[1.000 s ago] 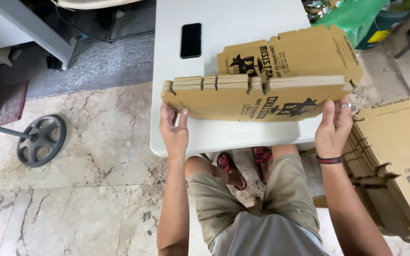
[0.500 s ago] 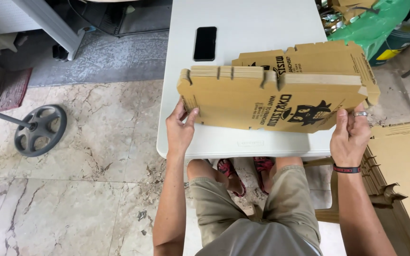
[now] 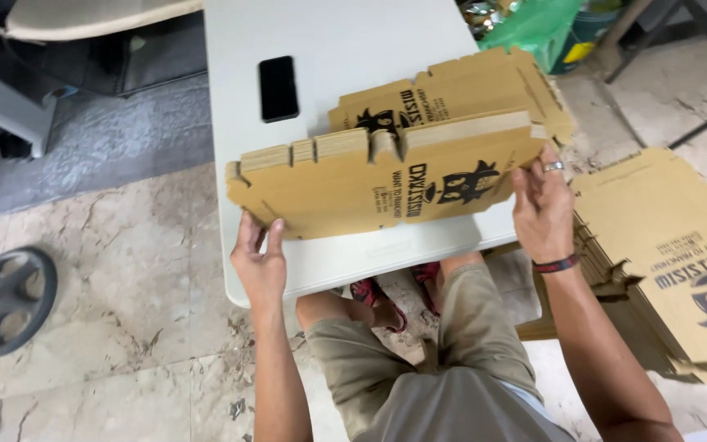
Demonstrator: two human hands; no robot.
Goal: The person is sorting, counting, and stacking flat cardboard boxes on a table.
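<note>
I hold a thick bundle of flat brown cardboard box blanks [image 3: 353,192] on edge above the near end of a white table [image 3: 345,74]. My left hand [image 3: 259,262] grips the bundle's lower left corner. My right hand [image 3: 543,209], with a ring and a dark wristband, grips its right end. The bundle tilts up toward the right. Behind it, more flat printed blanks [image 3: 460,86] lie on the table.
A black phone [image 3: 278,87] lies on the table beyond the bundle. A tall stack of cardboard blanks [image 3: 673,245] stands on the floor at my right. A grey wheel [image 3: 6,299] is on the marble floor at left; green bags [image 3: 538,24] sit at the far right.
The bundle has been lifted and tilted, its right end now higher. My view has shifted right and closer; both hands keep their grip on the ends.
</note>
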